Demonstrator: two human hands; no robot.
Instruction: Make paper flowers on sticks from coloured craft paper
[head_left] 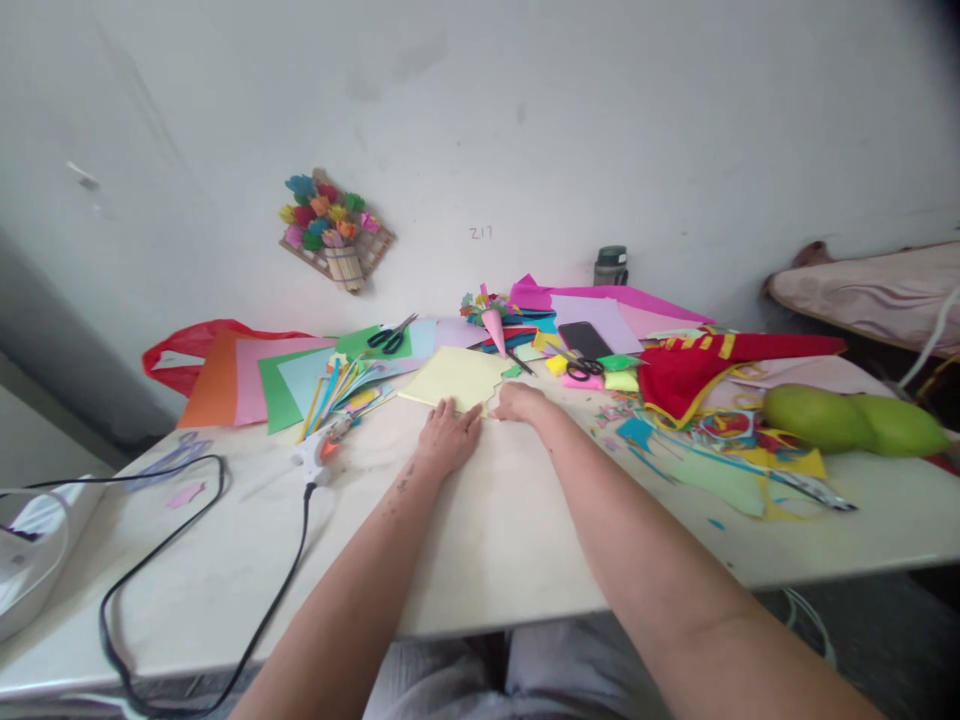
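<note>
A pale yellow sheet of paper (456, 377) lies flat on the white table (480, 540) in front of me. My left hand (448, 436) rests flat on the table at the sheet's near edge, fingers stretched out and touching the paper. My right hand (519, 402) is at the sheet's near right corner with its fingers curled down on the edge; whether it pinches the paper is hard to tell. Both forearms reach forward across the table.
A glue gun (324, 452) with a black cord (187, 560) lies left. Coloured paper sheets (255, 385), two pairs of scissors (391, 336) (583, 368), a phone (585, 340), red fabric (697, 370), paper scraps and a green gourd-shaped thing (855, 420) crowd the back and right.
</note>
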